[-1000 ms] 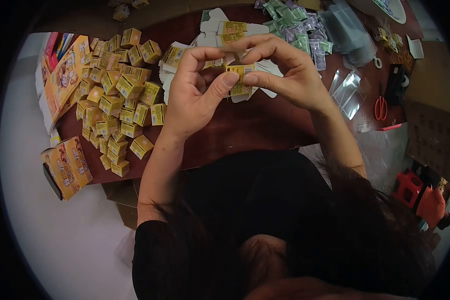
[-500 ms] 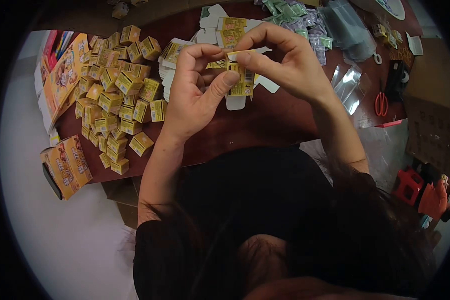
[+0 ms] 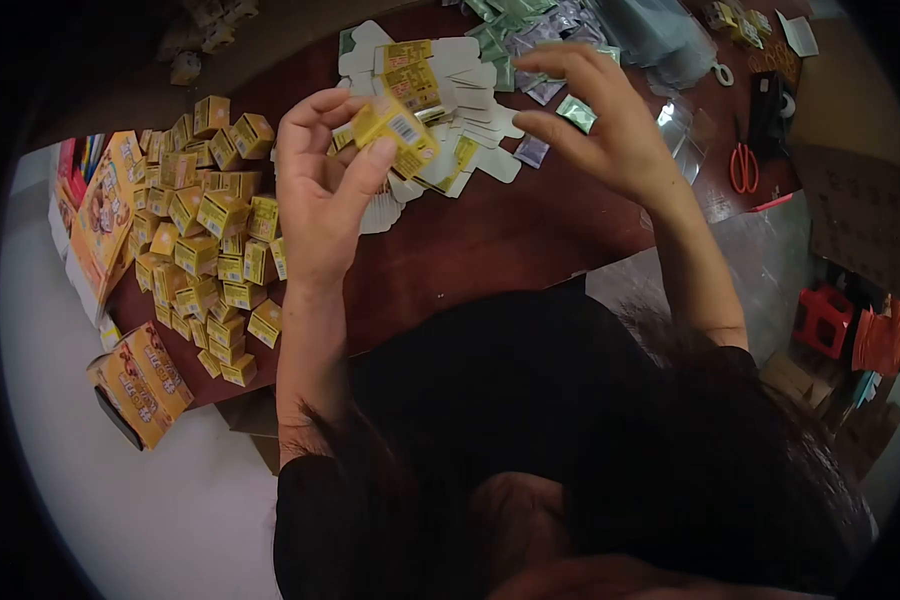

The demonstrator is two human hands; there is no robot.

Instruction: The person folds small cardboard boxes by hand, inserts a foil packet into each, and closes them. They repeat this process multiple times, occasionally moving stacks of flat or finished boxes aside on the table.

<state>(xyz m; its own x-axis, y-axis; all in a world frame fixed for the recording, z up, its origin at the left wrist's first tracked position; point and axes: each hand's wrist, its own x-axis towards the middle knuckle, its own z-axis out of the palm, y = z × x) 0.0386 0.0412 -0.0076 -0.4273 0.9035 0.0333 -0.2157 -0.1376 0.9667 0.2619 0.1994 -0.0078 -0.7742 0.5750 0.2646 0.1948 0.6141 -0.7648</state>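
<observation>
My left hand (image 3: 325, 195) grips a small yellow box (image 3: 398, 132) between thumb and fingers, its barcode side facing up. The box is tilted above a spread of flat, unfolded cartons (image 3: 482, 105), white and yellow, on the dark red table. To the right, my right hand (image 3: 600, 130) is empty, thumb and fingers spread apart. Near its fingers lie green and purple sachets (image 3: 577, 112). Left of my left hand is a large pile of closed yellow boxes (image 3: 198, 255).
Clear plastic sheets (image 3: 660, 40), a roll of tape (image 3: 723, 75) and red-handled scissors (image 3: 743, 168) lie at the right. An orange printed display box (image 3: 142, 385) stands by the table's left edge. A cardboard carton (image 3: 860, 220) is at far right, with a red stool (image 3: 823, 318) below.
My right hand has let go of the yellow box and moved right, its fingers opening. My left hand has shifted left with the box, now closed into shape. The camera view has also shifted.
</observation>
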